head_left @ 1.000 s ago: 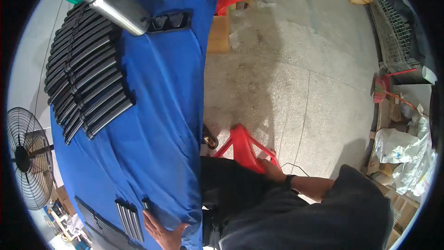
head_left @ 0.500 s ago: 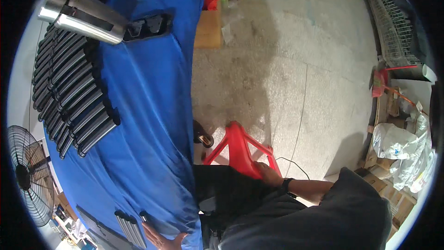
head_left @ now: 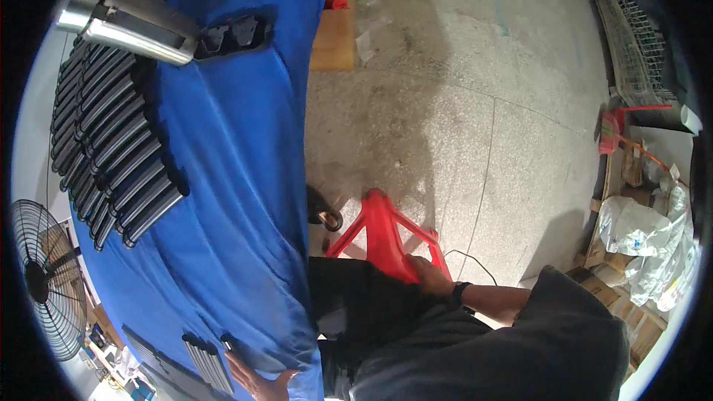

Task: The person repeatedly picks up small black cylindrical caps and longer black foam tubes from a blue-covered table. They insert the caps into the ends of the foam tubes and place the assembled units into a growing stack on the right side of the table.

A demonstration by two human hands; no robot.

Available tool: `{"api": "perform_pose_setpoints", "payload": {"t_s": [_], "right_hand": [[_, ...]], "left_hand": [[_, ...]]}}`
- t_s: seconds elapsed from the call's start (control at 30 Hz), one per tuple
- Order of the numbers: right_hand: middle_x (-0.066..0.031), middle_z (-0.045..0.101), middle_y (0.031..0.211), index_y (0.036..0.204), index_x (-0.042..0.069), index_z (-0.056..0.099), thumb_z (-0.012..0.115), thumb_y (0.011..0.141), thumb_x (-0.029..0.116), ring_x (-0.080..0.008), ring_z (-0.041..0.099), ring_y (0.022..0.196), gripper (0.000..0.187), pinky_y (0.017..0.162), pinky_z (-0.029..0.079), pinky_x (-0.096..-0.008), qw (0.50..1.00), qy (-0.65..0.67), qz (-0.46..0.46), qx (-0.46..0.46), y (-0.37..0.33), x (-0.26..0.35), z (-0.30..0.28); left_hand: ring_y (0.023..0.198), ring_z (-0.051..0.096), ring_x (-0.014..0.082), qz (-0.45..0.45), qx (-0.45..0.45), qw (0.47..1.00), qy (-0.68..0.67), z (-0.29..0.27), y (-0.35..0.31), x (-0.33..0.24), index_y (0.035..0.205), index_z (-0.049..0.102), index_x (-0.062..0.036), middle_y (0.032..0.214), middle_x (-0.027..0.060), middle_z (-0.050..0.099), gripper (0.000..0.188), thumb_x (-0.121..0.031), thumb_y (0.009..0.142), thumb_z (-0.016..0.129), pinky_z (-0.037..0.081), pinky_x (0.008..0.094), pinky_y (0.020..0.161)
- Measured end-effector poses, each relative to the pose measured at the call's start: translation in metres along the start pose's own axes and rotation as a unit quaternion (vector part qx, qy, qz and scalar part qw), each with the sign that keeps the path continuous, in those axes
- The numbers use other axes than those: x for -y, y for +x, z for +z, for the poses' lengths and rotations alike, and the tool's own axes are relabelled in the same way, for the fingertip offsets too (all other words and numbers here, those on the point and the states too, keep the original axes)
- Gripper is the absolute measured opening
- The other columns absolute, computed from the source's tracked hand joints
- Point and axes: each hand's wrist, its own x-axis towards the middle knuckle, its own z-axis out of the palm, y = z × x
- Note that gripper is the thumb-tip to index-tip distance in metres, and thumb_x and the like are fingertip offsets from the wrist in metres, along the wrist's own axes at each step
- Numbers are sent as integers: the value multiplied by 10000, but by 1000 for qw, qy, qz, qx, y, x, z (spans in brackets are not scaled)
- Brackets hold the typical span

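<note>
My left hand (head_left: 256, 382) lies at the near end of the blue-covered table (head_left: 230, 156). Its fingers are stretched out and the thumb is spread. Against the fingertips is the dark end of a slim tube (head_left: 226, 341); the rest of that tube is hidden. Beside it lies a small row of grey tubes with black ends (head_left: 207, 364). Right of the table, my right hand (head_left: 429, 276), a dark band on its wrist, grips the side of a red plastic stool (head_left: 385, 241); some of its fingers are hidden.
Stacked black tubes (head_left: 122, 141) cover the table's left side. Beyond them are a shiny metal cylinder (head_left: 134, 22) and a black tray (head_left: 236, 37). A fan (head_left: 46, 278) stands left of the table. Boxes and plastic bags (head_left: 642, 226) line the right wall, below a wire rack (head_left: 631, 44).
The view has shifted very slightly, so the table and stool sit a little differently in the picture. Both hands keep their places on the table and the stool.
</note>
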Motion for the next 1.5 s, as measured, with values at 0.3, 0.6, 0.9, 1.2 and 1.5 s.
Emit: {"api": "perform_pose_setpoints", "payload": {"t_s": [0.3,0.6,0.9,1.2,1.5], "right_hand": [[-294,559,1352,1467,3,414,683,871,411,-450,547,1261,770,1069,453,-506,996,-77,-11,-49,-8,27,-7],[-188,719,940,955,51,699,673,900,369,-398,690,896,324,799,547,-499,919,-345,-189,11,23,110,-71],[-189,638,1195,1257,-26,580,841,743,103,-388,620,1089,591,963,489,-495,706,-292,-641,79,-56,433,66],[-196,655,1004,1254,-32,573,708,915,136,-355,671,855,402,715,555,-400,669,-405,-562,269,-47,440,143],[-75,649,754,1133,-40,578,575,1020,205,-130,654,600,270,515,543,-274,886,-147,-230,375,-3,430,127]], "left_hand": [[1368,376,508,11,-48,999,-20,7,7,-2,1607,200,-19,1539,315,344,1459,-888,535,671,324,598,1117],[1215,548,431,-30,-97,970,-223,12,-47,31,1551,378,-33,1380,252,554,863,-141,802,792,452,483,1033],[898,607,275,-19,-266,949,-167,17,-100,63,1235,628,-71,1004,105,576,432,-79,803,623,485,390,809],[996,627,291,-44,-381,899,-211,34,-162,93,1153,694,-102,1068,103,629,361,-131,794,715,519,414,877],[1020,584,311,-326,-391,858,-68,36,-190,221,1209,685,-100,1075,117,618,356,-117,855,721,519,411,853]]}}
